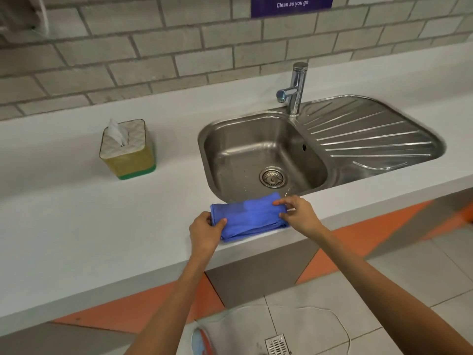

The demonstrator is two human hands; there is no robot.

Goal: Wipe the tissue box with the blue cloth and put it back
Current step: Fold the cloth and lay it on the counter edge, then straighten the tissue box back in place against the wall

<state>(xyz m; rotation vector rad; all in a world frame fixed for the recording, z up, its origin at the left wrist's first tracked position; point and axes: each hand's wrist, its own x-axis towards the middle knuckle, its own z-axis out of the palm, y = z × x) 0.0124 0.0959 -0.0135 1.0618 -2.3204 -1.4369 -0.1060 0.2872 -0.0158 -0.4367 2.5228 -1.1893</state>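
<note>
Folded blue cloth (249, 216) lies on the front edge of the pale grey countertop (76, 213), at about 6 o'clock from the basin of the stainless steel sink (263, 155), with its near fold overhanging the counter lip slightly.

Left hand (206, 230) grips the cloth's left end: thumb on top, fingers curled around the edge. Right hand (298, 213) holds the right end, index finger extended across the top of the cloth, thumb against its side, remaining fingers loosely bent. Both forearms are bare and reach in from 6 o'clock.

Cube-shaped tissue box (127, 149), yellow sides with a green base band and a pale patterned top, stands upright on the countertop at 9 o'clock from the sink and roughly 10 o'clock from the cloth, well apart from both hands. One white tissue protrudes from its top slot.

Chrome tap (294, 89) rises at 12 o'clock of the basin; the ribbed drainer extends toward 3 o'clock. Purple sign (291, 3) on the grey brick wall reads "Clean as you go".
</note>
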